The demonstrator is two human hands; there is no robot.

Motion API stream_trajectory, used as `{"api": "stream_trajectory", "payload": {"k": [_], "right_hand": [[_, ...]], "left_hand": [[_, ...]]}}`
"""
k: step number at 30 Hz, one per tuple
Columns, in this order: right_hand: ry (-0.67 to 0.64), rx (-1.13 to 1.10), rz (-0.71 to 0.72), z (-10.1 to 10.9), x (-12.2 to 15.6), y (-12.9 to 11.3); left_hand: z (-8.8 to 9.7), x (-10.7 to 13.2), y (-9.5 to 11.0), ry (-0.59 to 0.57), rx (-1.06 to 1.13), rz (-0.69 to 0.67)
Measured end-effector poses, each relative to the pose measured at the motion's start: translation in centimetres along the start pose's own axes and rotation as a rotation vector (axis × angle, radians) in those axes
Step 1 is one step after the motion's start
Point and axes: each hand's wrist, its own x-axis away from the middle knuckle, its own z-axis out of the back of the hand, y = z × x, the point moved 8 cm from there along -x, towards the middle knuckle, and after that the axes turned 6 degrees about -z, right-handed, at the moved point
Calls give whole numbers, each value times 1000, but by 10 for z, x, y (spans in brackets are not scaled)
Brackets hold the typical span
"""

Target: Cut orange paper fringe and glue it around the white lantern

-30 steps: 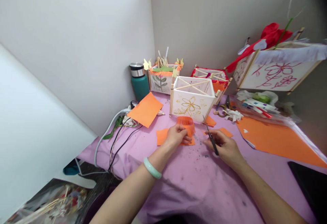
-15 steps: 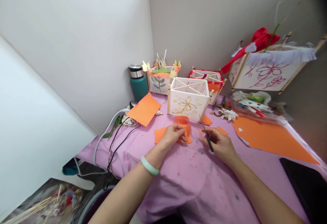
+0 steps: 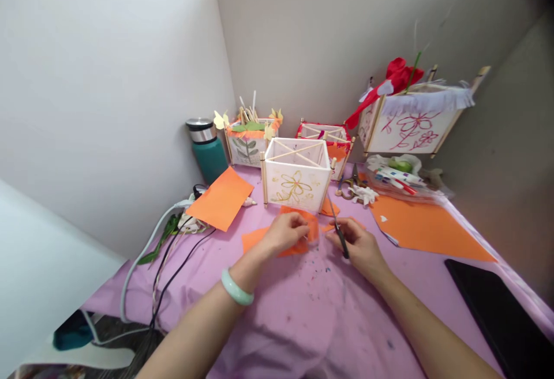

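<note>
My left hand [image 3: 285,233] is closed, its fingertips pinching a piece of orange paper [image 3: 309,216] on the tablecloth. My right hand [image 3: 358,246] grips black-handled scissors [image 3: 341,240], seen nearly edge-on, with the thin blades pointing up and away. Whether the blades are apart cannot be made out. Other orange scraps [image 3: 251,240] lie under and beside my hands. Just behind them stands a white box-shaped lantern [image 3: 296,186] with wooden corner sticks and a yellow flower drawing.
Several decorated lanterns stand behind, one with a red frill [image 3: 340,151]. A teal bottle [image 3: 210,157] is at the back left, beside an orange sheet [image 3: 223,197] and cables [image 3: 173,286]. At right are a larger orange sheet [image 3: 426,226], bagged markers [image 3: 398,177] and a black phone-like slab [image 3: 493,304].
My view has turned right, so everything sits further left. The orange paper's fringe, visible before near my left fingertips, is now less distinct. Both hands keep their holds.
</note>
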Motion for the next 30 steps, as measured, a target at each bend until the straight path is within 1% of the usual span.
{"api": "stream_trajectory", "payload": {"k": [3,5,6,8,10,11,14,17,19,21,23,25,26,28,30], "right_hand": [[44,-114,-109,5,-5,4],[31,-146,-147,3,-9,3],[20,-156,-156,0,-11,2],[14,-178,-167,-4,-15,-1],[34,-215,-173,-8,-18,-5],[38,-241,-176,-11,-19,-7],[-5,-310,-172,-26,-23,-13],[-47,-331,-158,-37,-27,-17],[-19,-353,-159,-33,-28,-16],[32,-397,-164,-21,-26,-16],[74,-441,-167,-6,-20,-15],[96,-463,-166,6,-14,-15],[101,-468,-161,10,-11,-14],[99,-471,-144,12,-8,-13],[89,-452,-121,10,-8,-11]], "left_hand": [[15,3,-3,88,-113,-60],[17,8,-5,79,-224,-116],[14,11,-5,42,-279,-144],[3,15,-5,-88,-359,-179],[-5,17,-4,-206,-399,-195],[-6,17,-3,-240,-406,-195],[-4,12,-4,-276,-354,-161],[-2,9,-15,-285,-197,-56],[-3,9,-23,-285,-86,20],[-5,10,-29,-282,20,72],[-6,11,-30,-267,135,116],[-3,10,-25,-222,257,108],[1,10,-19,-182,317,70],[15,10,-2,-68,428,-56],[34,13,15,83,524,-174]]}}
